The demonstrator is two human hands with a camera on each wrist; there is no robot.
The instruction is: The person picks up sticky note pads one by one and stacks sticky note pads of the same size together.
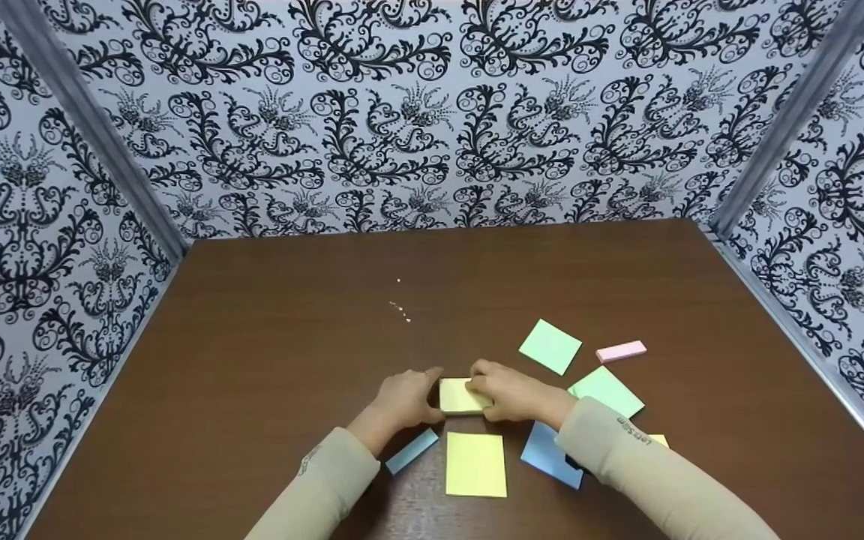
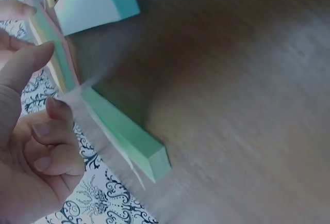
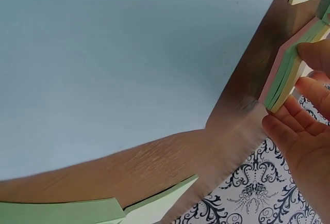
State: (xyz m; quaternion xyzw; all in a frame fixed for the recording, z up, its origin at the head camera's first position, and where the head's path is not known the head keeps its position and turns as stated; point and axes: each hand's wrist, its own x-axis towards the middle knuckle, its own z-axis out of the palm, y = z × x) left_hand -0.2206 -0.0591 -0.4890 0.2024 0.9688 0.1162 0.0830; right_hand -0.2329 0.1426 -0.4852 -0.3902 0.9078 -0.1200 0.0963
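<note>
A small stack of sticky-note pads [image 1: 456, 396] lies on the brown table between both hands. Its top is pale yellow; the right wrist view shows green and pink layers in the stack [image 3: 281, 77]. My right hand [image 1: 511, 391] grips the right side, thumb at the near edge and fingers over the far part. At the left end, my left hand [image 1: 406, 400] holds the corners between thumb and forefinger; its other fingers curl in the left wrist view. Nearest the hands lie a yellow pad [image 1: 475, 465], a light-blue strip pad [image 1: 412, 451] and a blue pad [image 1: 552, 455].
Right of the hands lie two green pads, one farther back [image 1: 550, 346] and one nearer [image 1: 608, 391], plus a pink strip pad [image 1: 621, 351]. A yellow piece [image 1: 658, 440] is partly hidden by the right sleeve. White specks [image 1: 400, 309] dot the table; patterned walls [image 1: 417, 135] enclose it.
</note>
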